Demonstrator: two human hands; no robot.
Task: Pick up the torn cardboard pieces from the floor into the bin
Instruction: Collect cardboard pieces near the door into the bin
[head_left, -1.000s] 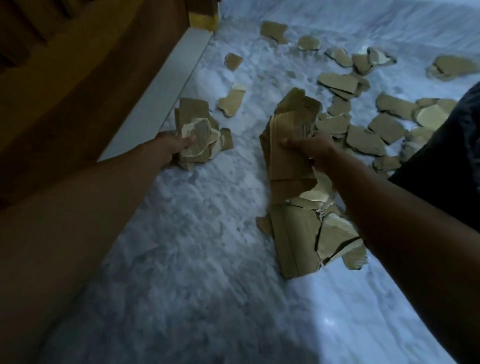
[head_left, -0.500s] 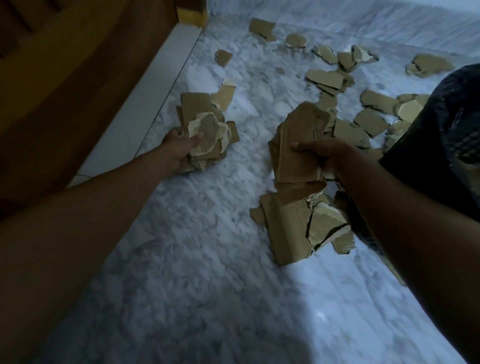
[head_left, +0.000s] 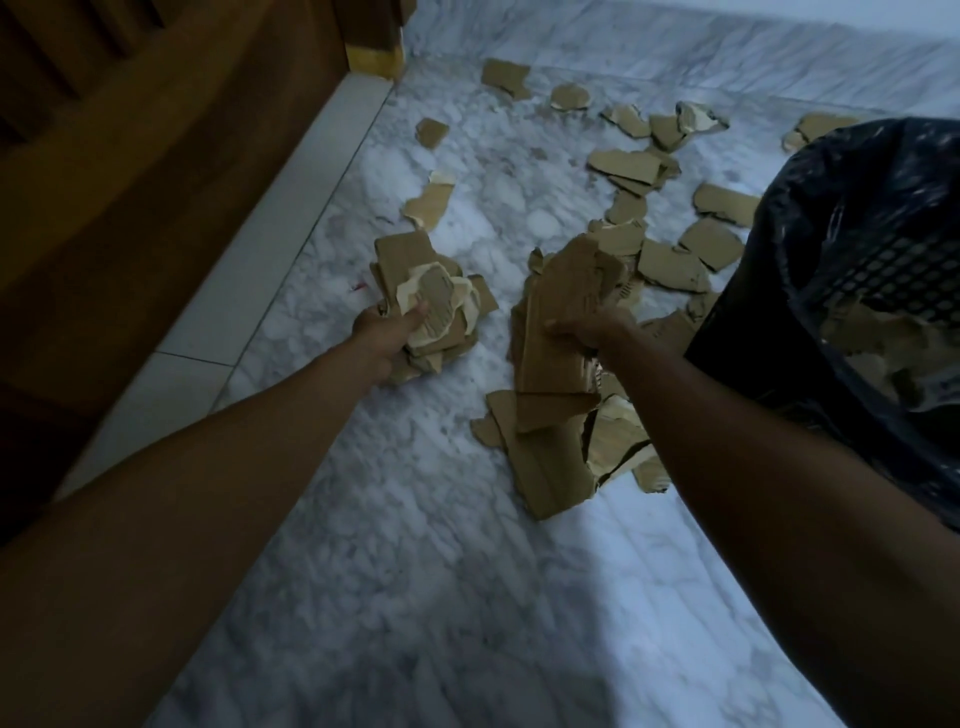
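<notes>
Nearest the camera, two bare forearms reached forward over a white marble floor (head_left: 363, 571). Just left of the right forearm, a pile of torn cardboard (head_left: 550, 457) lay on the floor. The right hand (head_left: 592, 332) grasped a tall bundle of cardboard sheets (head_left: 561, 312), fingers curled over its top edge; whether the bundle's lower end rested on the floor pile could not be told. The left hand (head_left: 384, 332) gripped a smaller stack of cardboard scraps (head_left: 431, 301), thumb pressed across the pale top piece. At the right edge stood a black mesh bin (head_left: 857, 234) lined with a dark bag, with cardboard fragments (head_left: 883, 343) visible inside it. The right-hand bundle was near the bin's left side, outside it. Along the left ran a white skirting strip (head_left: 291, 234) below brown wooden furniture (head_left: 156, 130). Farther off, many loose cardboard pieces (head_left: 670, 260) lay scattered across the floor, reaching the far wall area, some overlapping, others well apart.
</notes>
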